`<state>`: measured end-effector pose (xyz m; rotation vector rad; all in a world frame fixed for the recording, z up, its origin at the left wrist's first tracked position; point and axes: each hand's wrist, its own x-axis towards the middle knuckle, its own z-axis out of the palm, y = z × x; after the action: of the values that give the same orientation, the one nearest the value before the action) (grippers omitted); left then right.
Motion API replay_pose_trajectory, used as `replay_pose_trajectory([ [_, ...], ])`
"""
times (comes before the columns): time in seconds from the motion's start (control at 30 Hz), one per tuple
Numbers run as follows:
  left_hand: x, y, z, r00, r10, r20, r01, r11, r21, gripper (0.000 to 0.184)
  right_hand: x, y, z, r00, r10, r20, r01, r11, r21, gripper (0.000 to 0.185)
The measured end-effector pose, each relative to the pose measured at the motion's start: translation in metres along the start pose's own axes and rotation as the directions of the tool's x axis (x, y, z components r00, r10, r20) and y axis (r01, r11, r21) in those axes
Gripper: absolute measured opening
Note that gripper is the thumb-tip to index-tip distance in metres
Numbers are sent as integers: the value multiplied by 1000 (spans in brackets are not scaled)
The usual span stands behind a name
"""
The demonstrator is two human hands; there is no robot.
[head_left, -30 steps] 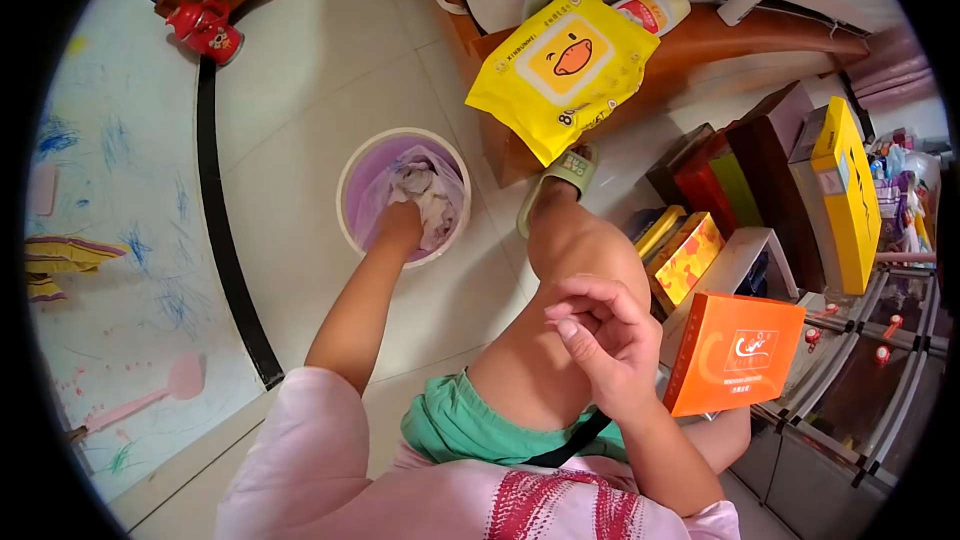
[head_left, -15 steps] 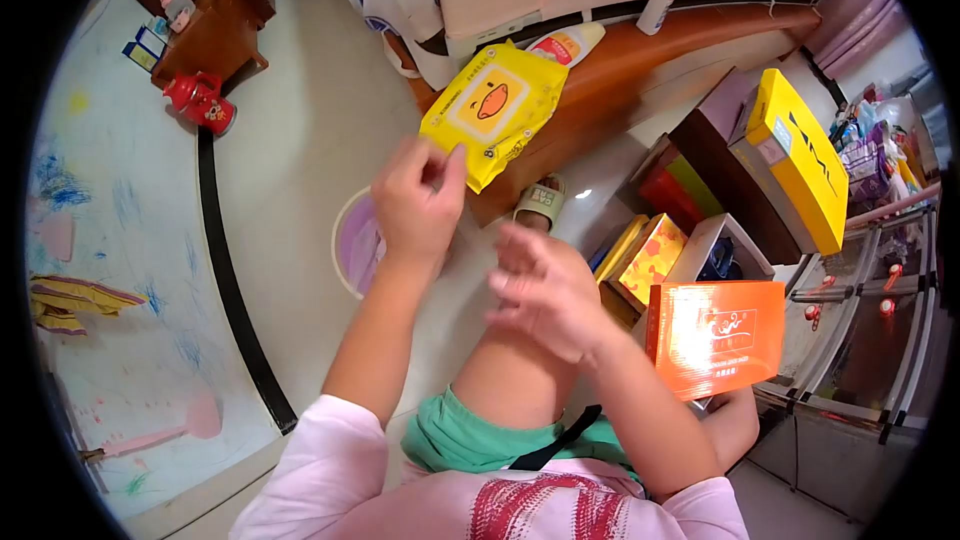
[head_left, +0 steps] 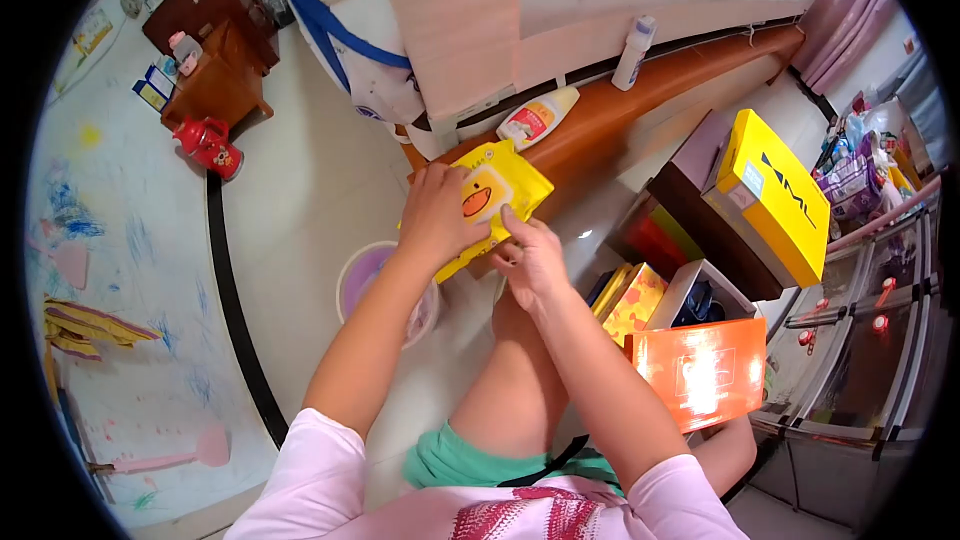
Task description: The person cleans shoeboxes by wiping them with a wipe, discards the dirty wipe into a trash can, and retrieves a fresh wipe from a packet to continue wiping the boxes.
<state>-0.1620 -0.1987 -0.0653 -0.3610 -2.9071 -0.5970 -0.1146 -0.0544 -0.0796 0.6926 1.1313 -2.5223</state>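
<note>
A yellow pack of wet wipes (head_left: 527, 178) with an orange duck-bill print is tilted in front of me, close to the brown ledge. My left hand (head_left: 438, 215) lies over its left side, fingers bent across the white label and partly covering it. At the lower right edge, my right hand (head_left: 535, 262) grips the pack, thumb on top and the other fingers underneath. Just beyond the pack, a white bottle with a red-and-yellow label (head_left: 538, 118) lies on the ledge. Below my left forearm is a round lilac tub (head_left: 352, 275) on the floor, partly hidden.
Along the brown ledge (head_left: 690, 65) stands a white bottle (head_left: 634, 52). On the right are a yellow box (head_left: 775, 195), an orange box (head_left: 697, 370) by my right arm, and clear drawers (head_left: 830, 340). A red thermos (head_left: 208, 147) stands at the far left.
Both hands have come onto the pack of wet wipes; the right was in the air before. The pack is lower in view, and the lying bottle behind it now shows fully.
</note>
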Motion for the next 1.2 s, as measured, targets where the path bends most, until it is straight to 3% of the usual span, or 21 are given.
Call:
replay_pose_trajectory([
  [0.03,-4,0,0,1000,-8,0,8,999,-37,62,12,7,-4,991,44,127,-58,992,110,57],
  [0.13,-10,1,-3,999,-29,19,31,992,-125,64,17,12,-10,981,142,135,-170,959,228,52],
  [0.17,-13,3,-5,999,-44,27,48,984,-173,66,10,11,-14,992,92,89,-109,972,210,34],
  [0.2,-15,9,-10,999,-35,31,40,984,-175,66,0,6,-17,993,86,82,-102,971,217,34],
  [0.27,-24,32,-24,998,2,59,18,939,-344,66,-24,-3,-30,979,-134,156,108,980,167,39],
  [0.33,-37,69,-39,995,96,30,-78,921,-383,64,-66,-21,-38,948,-233,216,159,936,314,45],
  [0.4,-48,106,-45,953,299,-40,-292,884,-365,62,-103,-28,-57,934,-336,119,291,912,288,43],
  [0.47,-63,143,-44,930,367,-17,-342,848,-406,60,-133,-27,-85,889,-458,17,445,871,209,43],
  [0.6,-96,200,-29,846,534,14,-479,770,-421,56,-192,-17,-141,847,-517,-123,531,828,178,45],
  [0.67,-115,222,-24,829,555,64,-465,749,-471,47,-215,-16,-165,816,-554,-167,577,801,161,44],
  [0.7,-123,226,-18,859,492,140,-320,730,-605,41,-227,-15,-174,823,-523,-223,565,797,214,43],
  [0.73,-128,230,-16,847,510,151,-329,725,-605,41,-237,-13,-182,829,-488,-273,552,790,268,42],
  [0.8,-134,236,-15,869,389,305,-78,718,-692,36,-251,-6,-199,831,-474,-290,549,784,291,43],
  [0.87,-139,249,-21,887,461,36,-389,786,-480,29,-259,1,-212,846,-463,-266,530,790,310,46],
  [0.93,-141,252,-17,716,672,-187,-697,706,-130,30,-264,5,-215,847,-457,-271,528,780,336,46],
  [0.97,-144,254,-18,720,671,-179,-693,710,-126,30,-265,6,-216,844,-460,-276,534,767,356,46],
  [1.03,-151,256,-21,406,913,-34,-914,406,13,36,-267,7,-217,857,-448,-255,514,776,366,47],
  [1.2,-163,259,-7,521,837,167,-827,543,-144,43,-269,9,-221,895,-417,-158,446,825,346,49],
])
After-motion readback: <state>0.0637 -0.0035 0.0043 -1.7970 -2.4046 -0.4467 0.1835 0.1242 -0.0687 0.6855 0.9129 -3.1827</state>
